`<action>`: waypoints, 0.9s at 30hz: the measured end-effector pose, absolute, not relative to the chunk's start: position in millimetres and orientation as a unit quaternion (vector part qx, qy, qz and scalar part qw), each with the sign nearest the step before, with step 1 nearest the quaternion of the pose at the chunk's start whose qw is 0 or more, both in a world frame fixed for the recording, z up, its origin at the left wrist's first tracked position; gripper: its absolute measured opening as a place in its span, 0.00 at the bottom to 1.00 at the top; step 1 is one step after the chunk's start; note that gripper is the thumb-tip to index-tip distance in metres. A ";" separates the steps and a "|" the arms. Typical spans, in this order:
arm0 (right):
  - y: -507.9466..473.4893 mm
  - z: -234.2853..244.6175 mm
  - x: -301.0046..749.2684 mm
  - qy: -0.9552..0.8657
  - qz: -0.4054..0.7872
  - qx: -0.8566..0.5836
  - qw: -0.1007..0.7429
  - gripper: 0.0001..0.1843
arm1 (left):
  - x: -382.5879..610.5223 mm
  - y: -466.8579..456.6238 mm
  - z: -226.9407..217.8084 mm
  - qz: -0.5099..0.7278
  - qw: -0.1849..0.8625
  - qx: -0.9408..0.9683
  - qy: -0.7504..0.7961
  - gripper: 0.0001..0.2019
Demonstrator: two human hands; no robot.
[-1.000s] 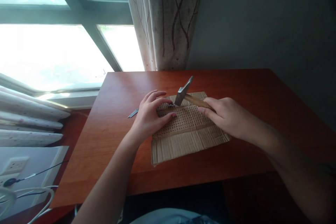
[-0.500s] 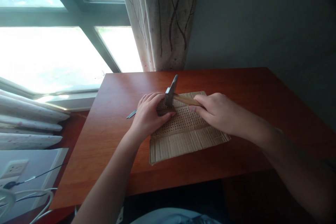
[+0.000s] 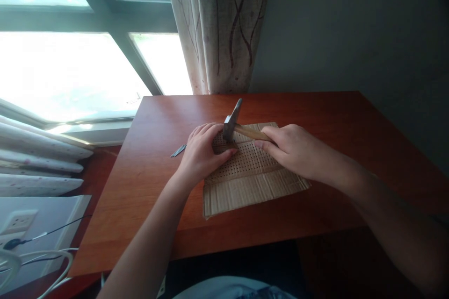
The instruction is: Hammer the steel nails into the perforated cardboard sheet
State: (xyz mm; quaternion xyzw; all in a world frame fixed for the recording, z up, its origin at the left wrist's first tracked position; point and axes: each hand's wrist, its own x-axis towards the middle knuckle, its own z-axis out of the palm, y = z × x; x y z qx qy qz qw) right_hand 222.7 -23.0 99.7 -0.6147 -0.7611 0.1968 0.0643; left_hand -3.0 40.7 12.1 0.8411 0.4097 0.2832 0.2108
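Observation:
My right hand (image 3: 289,149) is closed around the wooden handle of a hammer (image 3: 250,132). The hammer's metal head points down close to the surface of a perforated board (image 3: 247,161). On the left part of that board rests my left hand (image 3: 203,152), fingers stretched forward and thumb spread, with the hammer head just beyond the gap between them. What lies under its palm is hidden. Beneath the perforated board is a ribbed sheet of cardboard (image 3: 252,196). Several thin metal rods (image 3: 178,150) stick out on the table past my left hand.
A reddish-brown wooden table (image 3: 150,187) carries all of this; its front edge lies close to my body. Behind it hang a patterned curtain (image 3: 228,32) and a dark wall. A bright window is at the left. White cables (image 3: 66,261) and a wall socket (image 3: 19,222) sit at lower left.
The whole view has shifted slightly, so everything appears a little further right. Both hands and the hammer stay in nearly the same place over the board.

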 end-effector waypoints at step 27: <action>-32.6 91.5 245.8 -0.735 0.198 -0.609 0.223 0.19 | -3.0 39.4 11.4 0.360 0.228 0.825 0.371 0.20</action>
